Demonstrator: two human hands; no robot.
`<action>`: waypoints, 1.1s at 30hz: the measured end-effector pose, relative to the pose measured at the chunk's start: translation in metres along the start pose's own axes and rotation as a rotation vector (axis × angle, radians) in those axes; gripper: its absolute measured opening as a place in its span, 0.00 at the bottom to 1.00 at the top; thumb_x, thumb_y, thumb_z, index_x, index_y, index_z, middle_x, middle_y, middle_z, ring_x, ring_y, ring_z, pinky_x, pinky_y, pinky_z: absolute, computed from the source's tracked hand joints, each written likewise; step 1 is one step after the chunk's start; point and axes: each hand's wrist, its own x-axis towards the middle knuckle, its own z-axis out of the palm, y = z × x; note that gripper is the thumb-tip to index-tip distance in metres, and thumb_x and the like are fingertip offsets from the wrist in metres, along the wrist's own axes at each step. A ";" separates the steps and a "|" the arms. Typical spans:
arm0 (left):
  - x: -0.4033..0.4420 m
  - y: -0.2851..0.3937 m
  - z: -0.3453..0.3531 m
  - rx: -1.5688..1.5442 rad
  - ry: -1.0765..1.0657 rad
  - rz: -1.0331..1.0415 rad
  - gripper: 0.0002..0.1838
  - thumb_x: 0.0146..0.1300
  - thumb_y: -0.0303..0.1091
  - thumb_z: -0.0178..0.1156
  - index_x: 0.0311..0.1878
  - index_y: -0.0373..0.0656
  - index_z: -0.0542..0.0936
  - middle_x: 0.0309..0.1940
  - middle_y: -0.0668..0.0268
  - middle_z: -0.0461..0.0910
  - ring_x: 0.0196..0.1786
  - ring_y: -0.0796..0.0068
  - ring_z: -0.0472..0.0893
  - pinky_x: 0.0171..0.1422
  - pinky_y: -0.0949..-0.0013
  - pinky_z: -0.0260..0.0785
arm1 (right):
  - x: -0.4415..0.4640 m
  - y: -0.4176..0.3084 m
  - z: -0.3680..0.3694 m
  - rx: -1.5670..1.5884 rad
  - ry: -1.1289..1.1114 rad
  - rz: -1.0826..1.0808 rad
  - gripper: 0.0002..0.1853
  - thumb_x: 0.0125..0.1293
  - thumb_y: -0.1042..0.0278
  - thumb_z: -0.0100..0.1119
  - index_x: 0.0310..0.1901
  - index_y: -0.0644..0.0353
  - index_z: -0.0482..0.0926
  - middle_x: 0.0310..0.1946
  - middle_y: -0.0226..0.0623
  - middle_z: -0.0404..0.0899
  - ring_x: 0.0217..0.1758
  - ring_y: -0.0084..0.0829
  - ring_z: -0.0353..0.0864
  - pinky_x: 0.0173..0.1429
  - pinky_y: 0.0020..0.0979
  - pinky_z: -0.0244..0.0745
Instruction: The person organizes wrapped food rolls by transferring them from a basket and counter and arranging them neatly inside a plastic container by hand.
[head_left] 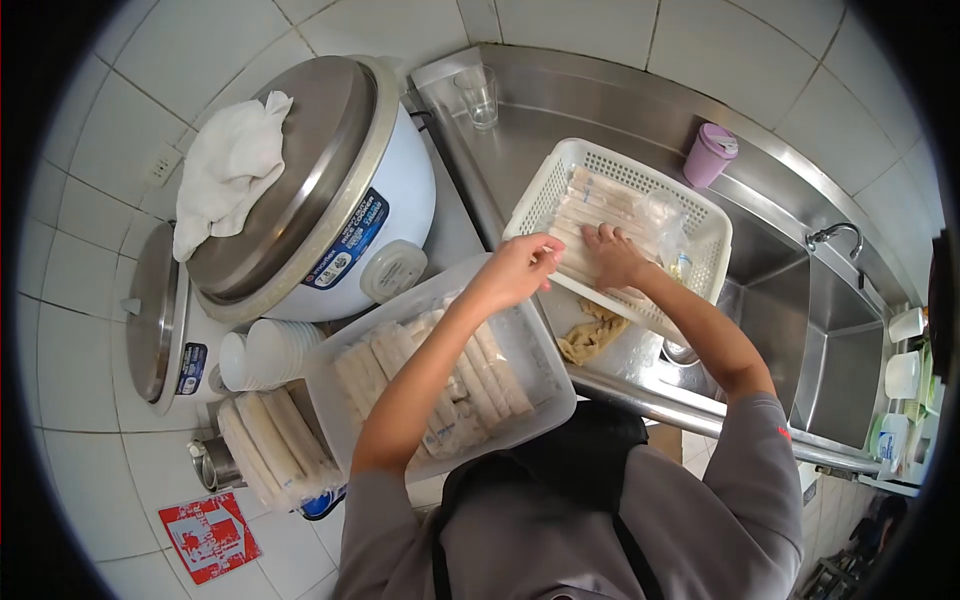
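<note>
My right hand lies flat with its fingers apart on long, pale, plastic-wrapped packs in a white perforated basket. By the basket's near left corner, my left hand has its fingers curled in toward the thumb; what they hold, if anything, I cannot make out. Under my left forearm stands a translucent plastic tub with more long wrapped packs lying side by side. Clear crumpled plastic covers the right part of the basket's contents.
A large rice cooker with a white cloth on its lid stands left. Stacked white bowls and more packs are nearby. A glass, purple cup, brown rag and sink surround the basket.
</note>
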 end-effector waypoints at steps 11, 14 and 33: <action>0.076 -0.025 0.076 -0.979 -0.071 -0.473 0.45 0.57 0.55 0.58 0.63 0.30 0.49 0.54 0.40 0.62 0.59 0.53 0.66 0.62 0.59 0.64 | 0.004 0.051 -0.037 0.764 -0.199 -0.117 0.48 0.35 0.55 0.66 0.63 0.62 0.61 0.52 0.56 0.68 0.57 0.46 0.69 0.58 0.35 0.65; 0.075 -0.011 0.082 -1.118 0.188 -0.405 0.39 0.55 0.52 0.61 0.58 0.34 0.57 0.51 0.48 0.67 0.55 0.59 0.70 0.59 0.57 0.65 | -0.022 0.025 -0.060 0.612 0.046 -0.106 0.48 0.37 0.53 0.67 0.63 0.63 0.60 0.49 0.54 0.68 0.53 0.46 0.71 0.55 0.35 0.66; -0.089 -0.070 -0.016 -0.387 0.490 0.032 0.38 0.60 0.46 0.59 0.65 0.37 0.52 0.52 0.55 0.70 0.54 0.68 0.72 0.56 0.68 0.66 | -0.115 -0.126 -0.050 1.025 0.199 -0.215 0.21 0.61 0.62 0.56 0.52 0.66 0.69 0.28 0.45 0.78 0.32 0.28 0.78 0.38 0.33 0.71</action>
